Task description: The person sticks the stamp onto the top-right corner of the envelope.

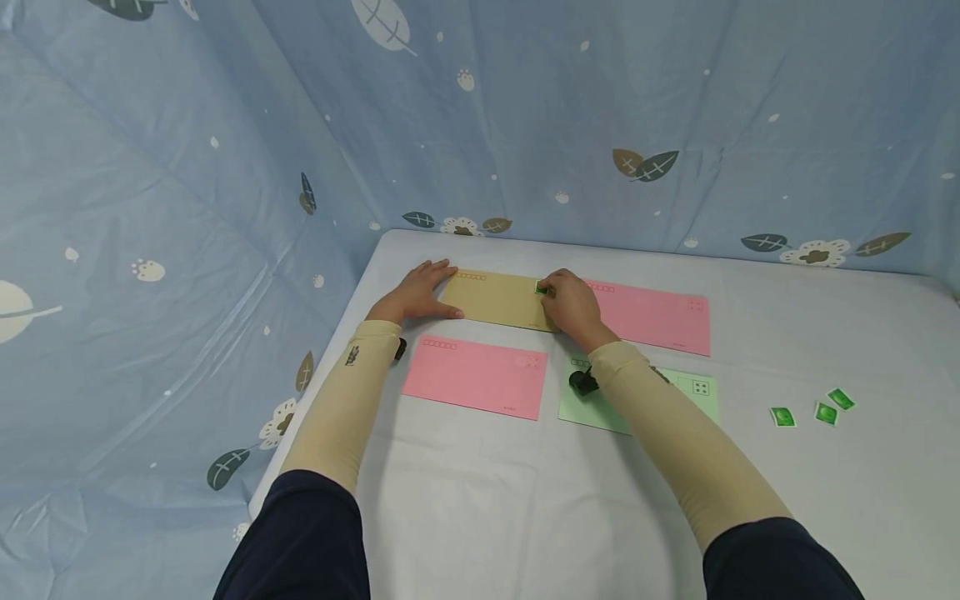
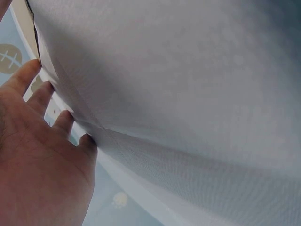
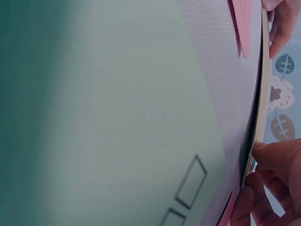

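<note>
A tan envelope (image 1: 495,298) lies at the back of the white table. My left hand (image 1: 420,293) rests at its left end, fingers spread and thumb on the lower left corner. At the upper right corner my right hand (image 1: 572,304) pinches a small green stamp (image 1: 541,287) against the paper; the fingers cover part of the stamp. The left wrist view shows my left hand (image 2: 47,155) with fingers extended along the edge. In the right wrist view the thumb and curled fingers of my right hand (image 3: 277,179) meet at the envelope's edge.
One pink envelope (image 1: 652,321) lies right of the tan one, another pink envelope (image 1: 476,379) in front. A green envelope (image 1: 600,414) sits under my right forearm. Loose green stamps (image 1: 827,413) lie at the right. Blue patterned cloth (image 1: 555,125) hangs behind.
</note>
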Available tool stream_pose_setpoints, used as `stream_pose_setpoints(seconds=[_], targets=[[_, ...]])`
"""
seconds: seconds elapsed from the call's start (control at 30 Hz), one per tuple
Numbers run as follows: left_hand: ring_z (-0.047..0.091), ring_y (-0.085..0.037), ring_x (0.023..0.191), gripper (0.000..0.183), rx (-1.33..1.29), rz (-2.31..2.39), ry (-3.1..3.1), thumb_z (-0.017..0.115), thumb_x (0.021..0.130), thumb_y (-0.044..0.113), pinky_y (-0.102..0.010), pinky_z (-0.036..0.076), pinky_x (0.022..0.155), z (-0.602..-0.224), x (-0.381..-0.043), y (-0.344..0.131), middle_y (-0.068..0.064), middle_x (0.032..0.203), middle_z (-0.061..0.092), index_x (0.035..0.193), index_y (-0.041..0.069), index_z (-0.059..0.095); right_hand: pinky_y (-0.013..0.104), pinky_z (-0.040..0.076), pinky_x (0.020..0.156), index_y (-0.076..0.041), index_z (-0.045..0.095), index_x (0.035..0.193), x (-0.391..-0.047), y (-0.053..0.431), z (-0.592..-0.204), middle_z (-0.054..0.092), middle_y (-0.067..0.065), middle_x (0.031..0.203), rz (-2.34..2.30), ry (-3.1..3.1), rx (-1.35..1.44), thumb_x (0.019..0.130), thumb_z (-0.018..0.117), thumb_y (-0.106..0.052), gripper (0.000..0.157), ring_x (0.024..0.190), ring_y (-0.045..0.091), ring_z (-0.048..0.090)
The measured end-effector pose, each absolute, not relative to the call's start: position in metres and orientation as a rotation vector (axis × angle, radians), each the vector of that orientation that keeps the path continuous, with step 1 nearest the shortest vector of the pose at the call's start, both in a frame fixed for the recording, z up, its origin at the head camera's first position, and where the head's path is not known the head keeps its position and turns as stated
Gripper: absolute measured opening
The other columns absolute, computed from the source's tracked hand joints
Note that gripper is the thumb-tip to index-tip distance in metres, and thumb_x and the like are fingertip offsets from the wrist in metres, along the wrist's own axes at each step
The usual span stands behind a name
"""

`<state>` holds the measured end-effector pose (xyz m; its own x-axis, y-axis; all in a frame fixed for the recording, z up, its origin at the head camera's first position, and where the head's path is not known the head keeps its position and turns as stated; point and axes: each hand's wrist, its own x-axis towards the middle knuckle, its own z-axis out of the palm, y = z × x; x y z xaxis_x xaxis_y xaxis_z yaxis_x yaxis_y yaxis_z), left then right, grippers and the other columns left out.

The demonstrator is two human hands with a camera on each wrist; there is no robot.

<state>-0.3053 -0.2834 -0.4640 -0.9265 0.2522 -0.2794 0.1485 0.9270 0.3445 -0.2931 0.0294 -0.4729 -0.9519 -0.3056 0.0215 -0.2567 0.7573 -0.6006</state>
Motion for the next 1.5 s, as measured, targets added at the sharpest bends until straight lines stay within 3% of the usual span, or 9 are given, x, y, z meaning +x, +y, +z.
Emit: stream_pose_setpoints(seconds=[0.73, 1.27, 1.5], targets=[[0.001, -0.034, 0.157, 0.105, 0.309, 0.452, 2.759, 0.08, 0.082, 0.055, -0.048, 0.004, 0.126, -0.4591, -0.301, -0.2811, -0.008, 0.171, 0.013, 0.163, 0.012, 0.027, 0.045, 0.052, 0.098, -0.004, 0.071, 0.126, -0.2925, 0.029, -0.4721, 0.055, 0.013, 0.14, -0.975, 2.865, -0.436, 0.1, 0.064, -0.01, 0.028, 0.118, 0.031, 0.061], [0.001, -0.031, 0.157, 0.111, 0.262, 0.504, 2.77, 0.079, 0.079, 0.061, -0.05, 0.007, 0.126, -0.4644, -0.3003, -0.2822, -0.005, 0.171, 0.013, 0.164, 0.018, 0.022, 0.044, 0.053, 0.097, -0.002, 0.069, 0.127, -0.2924, 0.0314, -0.4717, 0.056, 0.014, 0.139, -0.993, 2.862, -0.428, 0.098, 0.064, -0.009, 0.03, 0.116, 0.03, 0.061], [0.003, -0.029, 0.157, 0.112, 0.254, 0.562, 2.777, 0.08, 0.078, 0.06, -0.049, 0.008, 0.126, -0.4643, -0.3006, -0.2823, -0.005, 0.17, 0.017, 0.164, 0.018, 0.023, 0.046, 0.052, 0.1, -0.007, 0.069, 0.13, -0.2936, 0.0315, -0.4702, 0.055, 0.013, 0.141, -1.029, 2.859, -0.383, 0.097, 0.066, -0.011, 0.033, 0.121, 0.031, 0.059]])
